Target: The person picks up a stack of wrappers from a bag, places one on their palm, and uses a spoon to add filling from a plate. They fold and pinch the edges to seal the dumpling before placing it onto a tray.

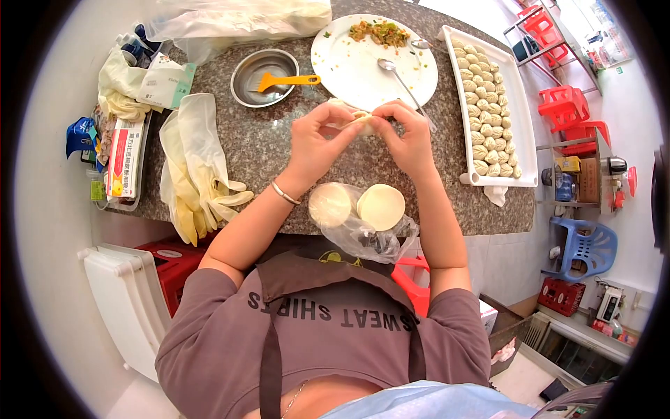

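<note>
A partly folded dumpling (361,120) is pinched between my two hands, over the counter just below the white plate (335,70). My left hand (321,138) has thumb and forefinger closed on its left end. On its right end my right hand (405,133) is closed with thumb and fingertips. The plate holds a small heap of chopped filling (380,33) and a metal spoon (388,65). Nearer my body, two stacks of round wrappers, the left one (329,204) and the right one (381,207), lie on a clear plastic bag (356,241).
A white tray (528,140) with rows of folded dumplings (488,105) stands right. A metal bowl (244,89) with a yellow brush (286,80) is left of the plate. Pale gloves (195,160) drape over the left edge, near boxes. Plastic bags (241,17) lie at the back.
</note>
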Motion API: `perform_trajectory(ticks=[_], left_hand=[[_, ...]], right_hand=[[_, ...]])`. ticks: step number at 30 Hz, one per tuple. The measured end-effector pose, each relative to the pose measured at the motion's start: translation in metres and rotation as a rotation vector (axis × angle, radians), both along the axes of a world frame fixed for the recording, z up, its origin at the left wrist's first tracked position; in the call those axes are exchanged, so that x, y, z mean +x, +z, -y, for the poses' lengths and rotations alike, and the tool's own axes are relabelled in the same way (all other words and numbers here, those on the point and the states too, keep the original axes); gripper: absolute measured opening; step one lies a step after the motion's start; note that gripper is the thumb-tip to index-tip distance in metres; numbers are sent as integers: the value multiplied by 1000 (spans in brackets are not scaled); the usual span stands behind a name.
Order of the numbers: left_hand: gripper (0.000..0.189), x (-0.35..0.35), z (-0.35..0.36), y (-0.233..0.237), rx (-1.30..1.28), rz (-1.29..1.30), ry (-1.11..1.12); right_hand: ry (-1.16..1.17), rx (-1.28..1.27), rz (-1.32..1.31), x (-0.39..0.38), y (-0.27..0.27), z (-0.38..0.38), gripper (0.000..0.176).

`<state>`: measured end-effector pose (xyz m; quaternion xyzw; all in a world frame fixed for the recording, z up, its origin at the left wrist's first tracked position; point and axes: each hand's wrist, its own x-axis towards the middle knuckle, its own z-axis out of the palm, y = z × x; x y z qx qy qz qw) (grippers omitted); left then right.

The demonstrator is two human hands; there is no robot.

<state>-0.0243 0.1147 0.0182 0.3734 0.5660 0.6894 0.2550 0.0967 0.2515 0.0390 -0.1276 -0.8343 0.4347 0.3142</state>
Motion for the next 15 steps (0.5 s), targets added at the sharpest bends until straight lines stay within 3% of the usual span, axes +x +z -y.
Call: perform_trajectory(ticks=[4, 7, 15], left_hand=[[13, -1, -5, -10, 132, 128, -56], [11, -3, -4, -13, 103, 54, -110], [10, -3, -3, -7, 84, -7, -100]], right_hand=[[-5, -17, 32, 3, 1, -8, 8], [109, -147, 120, 8, 4, -14, 7], [92, -68, 45, 3, 8, -5, 7]])
